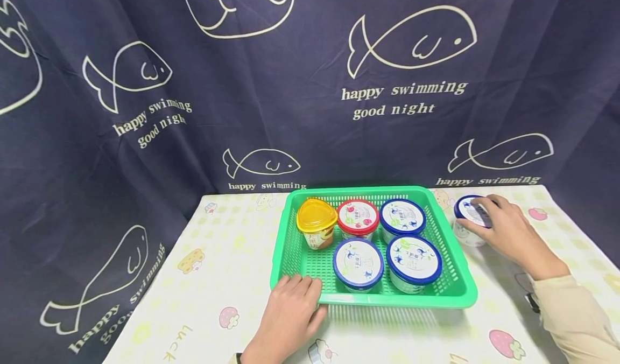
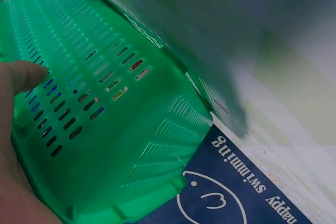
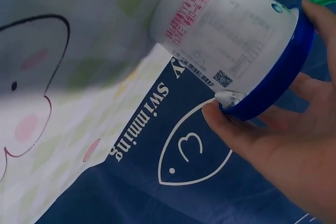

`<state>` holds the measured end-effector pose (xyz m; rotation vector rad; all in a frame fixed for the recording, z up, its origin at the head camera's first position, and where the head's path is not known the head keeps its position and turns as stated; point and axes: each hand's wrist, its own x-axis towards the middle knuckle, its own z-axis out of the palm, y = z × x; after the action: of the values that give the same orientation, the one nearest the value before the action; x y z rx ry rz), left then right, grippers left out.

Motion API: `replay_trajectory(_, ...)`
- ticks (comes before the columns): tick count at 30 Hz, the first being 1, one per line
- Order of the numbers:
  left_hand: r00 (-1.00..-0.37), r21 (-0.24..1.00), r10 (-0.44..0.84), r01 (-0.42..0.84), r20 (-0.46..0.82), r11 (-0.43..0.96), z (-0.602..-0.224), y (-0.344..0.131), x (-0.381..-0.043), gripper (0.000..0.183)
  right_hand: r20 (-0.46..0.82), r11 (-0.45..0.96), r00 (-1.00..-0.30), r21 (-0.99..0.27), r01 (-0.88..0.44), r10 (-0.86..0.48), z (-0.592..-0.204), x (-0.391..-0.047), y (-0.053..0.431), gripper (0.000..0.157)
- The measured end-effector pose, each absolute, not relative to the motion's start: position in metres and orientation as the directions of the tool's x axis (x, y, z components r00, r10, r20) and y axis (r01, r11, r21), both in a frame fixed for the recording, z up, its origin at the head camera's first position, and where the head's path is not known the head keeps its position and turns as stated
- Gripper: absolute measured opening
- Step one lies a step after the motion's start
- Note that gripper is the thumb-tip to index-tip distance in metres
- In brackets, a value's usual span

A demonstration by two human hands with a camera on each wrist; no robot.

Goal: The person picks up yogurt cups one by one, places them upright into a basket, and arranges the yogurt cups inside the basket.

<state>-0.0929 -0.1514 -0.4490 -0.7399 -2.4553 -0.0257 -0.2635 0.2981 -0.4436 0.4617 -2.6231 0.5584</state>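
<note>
At the near left corner of a green plastic basket (image 1: 387, 299), my left hand (image 1: 290, 313) grips the rim. Its fingers curl over the edge, and the left wrist view shows the thumb (image 2: 31, 75) on the slotted outer wall. To the right of the basket, my right hand (image 1: 518, 237) holds a white yogurt cup (image 3: 220, 35) by its blue lid (image 3: 278, 72), thumb and fingers spread around the lid's edge. Inside the basket stand three blue-lidded cups, among them a near right one (image 1: 414, 259), plus a red-lidded cup (image 1: 358, 217) and a yellow-lidded cup (image 1: 317, 218).
A pale patterned cloth (image 1: 194, 294) covers the table. Behind its far edge hangs a dark blue curtain (image 1: 310, 95) printed with white fish and lettering. The basket's right wall stands between the held cup and the cups inside.
</note>
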Motion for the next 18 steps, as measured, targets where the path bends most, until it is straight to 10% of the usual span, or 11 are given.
replay_trajectory(18, -0.702, -0.149, 0.492, 0.492, 0.516, 0.858, -0.4486, -0.1503, -0.0911, 0.023, 0.486, 0.833, -0.850, -0.369, -0.412, -0.205, -0.4366, -0.2640, 0.3012, 0.069)
